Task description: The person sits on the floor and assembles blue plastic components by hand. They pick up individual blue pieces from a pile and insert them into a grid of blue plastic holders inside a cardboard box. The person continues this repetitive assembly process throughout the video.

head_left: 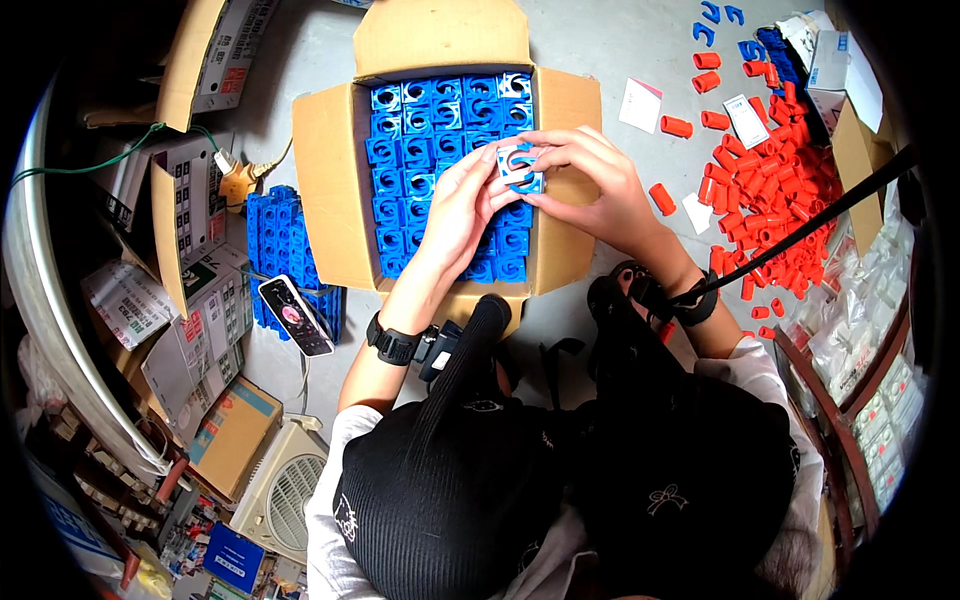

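Note:
Above an open cardboard box (330, 200), both my hands hold one small blue plastic C-shaped clip (524, 184) with a bright, whitish face. My left hand (465, 200) grips it from the left, fingers closed about its side. On its other side my right hand (600, 185) pinches it between thumb and fingers. Rows of similar blue clips (418, 118) fill the box below; my hands and left forearm cover some of them.
Red plastic tubes (770, 180) lie heaped on the floor at right, with several blue C-shaped pieces (704, 34) at far right. Stacked blue clips (272, 235) and a phone (296, 316) are left of the box. A fan (290, 487) stands lower left.

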`<state>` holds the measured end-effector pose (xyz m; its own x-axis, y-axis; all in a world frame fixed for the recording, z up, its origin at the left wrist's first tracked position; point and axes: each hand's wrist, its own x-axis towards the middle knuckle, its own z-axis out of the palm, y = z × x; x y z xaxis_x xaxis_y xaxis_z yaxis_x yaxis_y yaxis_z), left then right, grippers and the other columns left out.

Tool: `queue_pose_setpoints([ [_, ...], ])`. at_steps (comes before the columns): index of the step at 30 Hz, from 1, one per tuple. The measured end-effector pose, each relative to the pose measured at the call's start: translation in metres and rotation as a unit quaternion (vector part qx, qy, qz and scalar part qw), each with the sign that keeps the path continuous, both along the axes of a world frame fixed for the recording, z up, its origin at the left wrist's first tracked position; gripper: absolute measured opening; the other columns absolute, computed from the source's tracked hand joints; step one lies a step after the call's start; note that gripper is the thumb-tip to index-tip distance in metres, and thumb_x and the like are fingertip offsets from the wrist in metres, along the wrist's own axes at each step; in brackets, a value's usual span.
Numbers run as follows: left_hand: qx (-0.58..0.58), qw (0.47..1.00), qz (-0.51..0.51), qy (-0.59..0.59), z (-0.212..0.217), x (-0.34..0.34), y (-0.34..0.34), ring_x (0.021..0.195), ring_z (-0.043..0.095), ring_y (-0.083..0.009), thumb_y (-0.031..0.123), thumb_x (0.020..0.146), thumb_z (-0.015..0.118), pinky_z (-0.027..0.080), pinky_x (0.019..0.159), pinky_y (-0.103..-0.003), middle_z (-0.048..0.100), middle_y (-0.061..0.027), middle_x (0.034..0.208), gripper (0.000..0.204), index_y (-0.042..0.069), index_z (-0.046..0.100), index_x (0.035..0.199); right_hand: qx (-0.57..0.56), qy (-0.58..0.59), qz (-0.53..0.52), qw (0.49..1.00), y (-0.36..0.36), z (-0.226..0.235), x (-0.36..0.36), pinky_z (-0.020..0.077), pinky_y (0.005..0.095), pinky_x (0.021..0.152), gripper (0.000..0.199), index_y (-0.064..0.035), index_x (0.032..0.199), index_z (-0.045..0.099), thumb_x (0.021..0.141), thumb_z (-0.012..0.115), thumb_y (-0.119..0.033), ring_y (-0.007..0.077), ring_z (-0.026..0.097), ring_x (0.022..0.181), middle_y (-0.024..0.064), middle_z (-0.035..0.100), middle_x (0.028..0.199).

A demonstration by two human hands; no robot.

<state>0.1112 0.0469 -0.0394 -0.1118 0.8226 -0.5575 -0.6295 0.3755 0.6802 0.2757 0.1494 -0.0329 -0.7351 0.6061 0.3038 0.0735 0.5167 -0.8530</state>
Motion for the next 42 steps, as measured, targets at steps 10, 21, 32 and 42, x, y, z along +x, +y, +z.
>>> queue_pose_setpoints([
  [10,0.0,0.973,-0.109,0.205,0.015,-0.004,0.009,0.103,0.059,-0.0109,0.026,0.101,0.052,0.047,0.089,-0.027,0.062,-0.0087,0.121,0.039,0.004,0.055,0.133,0.015,-0.006,0.014,1.0,0.003,-0.008,0.005,0.0536,0.0342,0.076,0.028,-0.0045,0.091,0.067,0.069,0.082,-0.009,0.0255,0.064,0.087,0.0091,0.071,0.101],
  [21,0.083,0.838,-0.171,0.511,0.023,-0.012,0.006,0.074,0.069,-0.0177,0.005,0.077,0.075,0.057,0.069,-0.027,0.07,-0.0118,0.09,0.023,0.001,0.071,0.1,-0.011,0.002,0.033,0.999,-0.008,-0.01,0.003,0.0534,0.034,0.079,0.028,-0.0034,0.092,0.066,0.068,0.081,-0.008,0.0261,0.065,0.091,0.0096,0.07,0.102],
  [32,0.022,0.984,-0.107,0.143,0.003,-0.025,0.005,0.092,0.07,-0.0164,-0.004,0.084,0.07,0.056,0.084,-0.027,0.072,-0.0152,0.1,0.026,-0.005,0.067,0.109,-0.082,0.06,-0.022,0.995,-0.013,-0.007,-0.001,0.0573,0.0301,0.081,0.034,-0.0017,0.101,0.069,0.071,0.083,-0.005,0.0202,0.067,0.094,0.01,0.069,0.104],
  [42,0.035,0.983,-0.13,0.123,0.001,-0.024,0.004,0.091,0.069,-0.0161,-0.001,0.085,0.069,0.056,0.083,-0.026,0.071,-0.0153,0.099,0.027,-0.006,0.066,0.112,-0.247,0.084,-0.025,0.965,-0.019,-0.01,0.003,0.0579,0.0305,0.085,0.039,-0.0011,0.109,0.067,0.073,0.081,-0.004,0.0172,0.065,0.098,0.0107,0.064,0.111],
])
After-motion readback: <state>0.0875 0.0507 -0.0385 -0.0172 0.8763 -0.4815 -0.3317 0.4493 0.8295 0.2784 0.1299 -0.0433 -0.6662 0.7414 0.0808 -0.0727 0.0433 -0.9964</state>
